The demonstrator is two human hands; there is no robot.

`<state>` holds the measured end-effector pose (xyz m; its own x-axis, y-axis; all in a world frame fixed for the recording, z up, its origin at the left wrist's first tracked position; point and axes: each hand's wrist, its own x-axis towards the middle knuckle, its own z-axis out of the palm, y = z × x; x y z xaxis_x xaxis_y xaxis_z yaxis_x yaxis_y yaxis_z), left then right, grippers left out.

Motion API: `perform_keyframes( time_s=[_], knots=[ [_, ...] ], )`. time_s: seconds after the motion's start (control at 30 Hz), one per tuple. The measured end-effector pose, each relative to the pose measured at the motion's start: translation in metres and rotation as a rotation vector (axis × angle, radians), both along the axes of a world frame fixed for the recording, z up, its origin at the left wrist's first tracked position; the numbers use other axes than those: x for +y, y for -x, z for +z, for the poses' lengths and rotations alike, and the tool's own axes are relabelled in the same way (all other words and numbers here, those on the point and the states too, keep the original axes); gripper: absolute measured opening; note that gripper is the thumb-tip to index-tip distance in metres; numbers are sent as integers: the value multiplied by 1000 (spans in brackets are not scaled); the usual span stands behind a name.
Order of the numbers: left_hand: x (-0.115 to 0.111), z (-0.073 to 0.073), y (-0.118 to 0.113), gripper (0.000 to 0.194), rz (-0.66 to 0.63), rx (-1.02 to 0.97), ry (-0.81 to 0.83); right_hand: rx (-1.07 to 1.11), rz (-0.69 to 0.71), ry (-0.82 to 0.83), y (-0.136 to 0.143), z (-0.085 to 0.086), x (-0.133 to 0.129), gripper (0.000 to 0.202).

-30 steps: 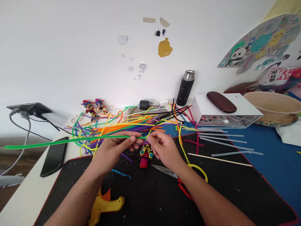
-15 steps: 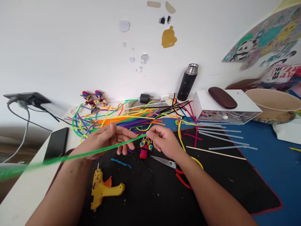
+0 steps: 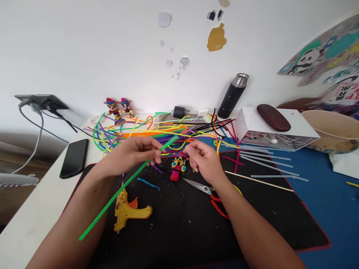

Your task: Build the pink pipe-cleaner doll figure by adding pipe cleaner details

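Observation:
A long green pipe cleaner [image 3: 120, 191] runs slantwise across my left forearm, pinched near its upper end by my left hand [image 3: 143, 151]. My right hand [image 3: 200, 158] is a little to the right, apart from the green end, with its fingers curled and thumb against the index finger; what they hold, if anything, is too small to name. Between the hands a small red, yellow and blue figure [image 3: 178, 164] lies on the black mat [image 3: 174, 239]. Scissors [image 3: 200, 186] with red handles lie partly under my right forearm. A short twisted blue piece [image 3: 148, 184] rests below my left hand.
A yellow glue gun [image 3: 130, 212] lies beside my left forearm. Behind the hands spreads a pile of coloured pipe cleaners [image 3: 157, 131]. Two small figures [image 3: 126, 107], a black bottle [image 3: 233, 96] and a white box [image 3: 300, 132] stand along the wall. A phone [image 3: 74, 158] lies left.
My left hand has closed on the green pipe cleaner near its top. The right fingers have come away from its end. The strip now hangs more steeply, and the camera view has shifted.

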<state>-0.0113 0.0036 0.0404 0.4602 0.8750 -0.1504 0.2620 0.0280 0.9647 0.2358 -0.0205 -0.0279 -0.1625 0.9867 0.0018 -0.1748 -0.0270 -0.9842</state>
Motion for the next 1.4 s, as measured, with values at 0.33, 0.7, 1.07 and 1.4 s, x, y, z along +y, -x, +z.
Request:
perform_keyframes(
  time_s=[0.33, 0.7, 1.07, 1.4],
  knots=[
    [1, 5, 3, 28, 295, -329, 19, -53, -27, -36, -18, 44, -21, 37],
    [0, 30, 14, 18, 256, -478, -90, -460, 358, -125, 4, 10, -97, 22],
    [10, 46, 23, 17, 226, -495, -164, -256, 241, -170, 52, 15, -40, 25],
    [31, 50, 20, 23, 282, -401, -162, -288, 335, -104, 71, 0, -32, 25]
  ],
)
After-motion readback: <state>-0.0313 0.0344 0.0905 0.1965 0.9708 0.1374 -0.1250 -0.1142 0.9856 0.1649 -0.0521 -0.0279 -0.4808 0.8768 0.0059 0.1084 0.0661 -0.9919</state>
